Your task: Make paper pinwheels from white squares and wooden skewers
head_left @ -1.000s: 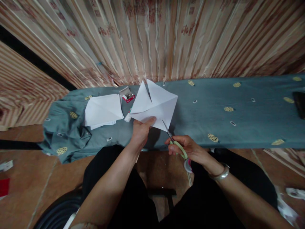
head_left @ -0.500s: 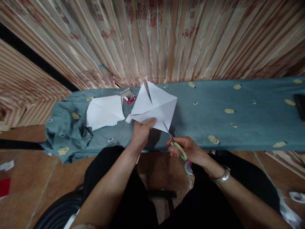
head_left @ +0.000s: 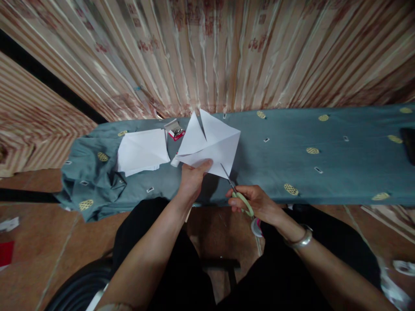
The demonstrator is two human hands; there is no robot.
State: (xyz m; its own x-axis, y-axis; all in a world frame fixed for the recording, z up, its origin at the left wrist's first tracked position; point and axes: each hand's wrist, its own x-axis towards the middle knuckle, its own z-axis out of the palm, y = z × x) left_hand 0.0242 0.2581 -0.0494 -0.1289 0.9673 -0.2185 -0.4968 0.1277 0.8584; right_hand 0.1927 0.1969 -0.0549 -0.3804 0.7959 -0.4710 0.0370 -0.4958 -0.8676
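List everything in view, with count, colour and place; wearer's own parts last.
Cut sheet: one, white, in left hand
Scissors: one, pale green handles, in right hand
Paper stack: one, white, on cloth, left
Small open box: one, red and white, beside stack
Tube: one, white, partly under sheet
Patterned cloth: one, blue-green, before wearer
Dark object: one, black, cloth's right end
Curtain: beige and reddish, behind; number of panels unclear
Bars: two, black, left
Round seat: one, black, lower left
Red piece: one, red, floor, left
Bracelet: one, silver, right wrist
Left hand: one, bare, on sheet
Right hand: one, bare, on scissors
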